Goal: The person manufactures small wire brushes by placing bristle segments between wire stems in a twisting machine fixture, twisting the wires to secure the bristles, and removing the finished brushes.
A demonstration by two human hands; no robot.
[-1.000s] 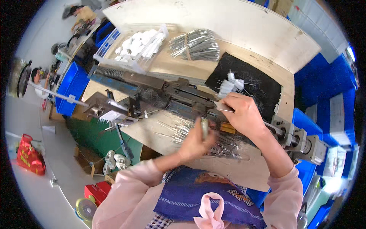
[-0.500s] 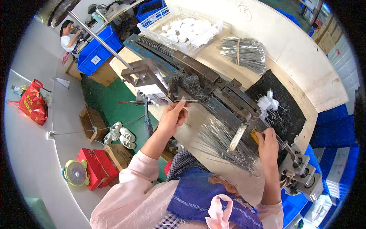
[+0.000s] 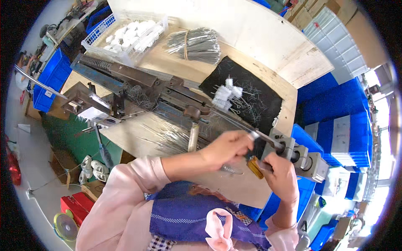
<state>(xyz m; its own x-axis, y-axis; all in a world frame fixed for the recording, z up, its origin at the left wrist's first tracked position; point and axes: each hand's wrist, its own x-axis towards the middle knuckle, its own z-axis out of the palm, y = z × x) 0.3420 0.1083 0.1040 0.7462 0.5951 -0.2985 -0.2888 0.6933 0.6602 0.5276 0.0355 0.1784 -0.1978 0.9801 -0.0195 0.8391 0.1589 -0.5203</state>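
My left hand (image 3: 230,147) is closed in front of the metal machine (image 3: 180,92), near its right end. A small white spot shows at its fingertips; what they pinch is blurred. Close beside it, my right hand (image 3: 281,175) is closed at a yellow handle (image 3: 254,167), which slants between the two hands. Just beyond them runs the machine's rod (image 3: 268,139), leading to a metal clamp block (image 3: 307,163). Loose thin wires (image 3: 165,138) lie to the left of my left hand. White-bristled wire brushes (image 3: 228,94) are piled on a black mat (image 3: 263,98).
A white basket (image 3: 94,47) of white pieces stands at the far left, beside a banded wire bundle (image 3: 194,45). A wooden board (image 3: 268,33) walls the back of the bench. Blue crates (image 3: 349,138) stack up at the right. A metal frame (image 3: 86,100) juts out at the left.
My left hand has moved from the machine's left part over to its right end, beside my right hand. The view has swung right. My right hand stays at the yellow handle, which is now tilted differently.
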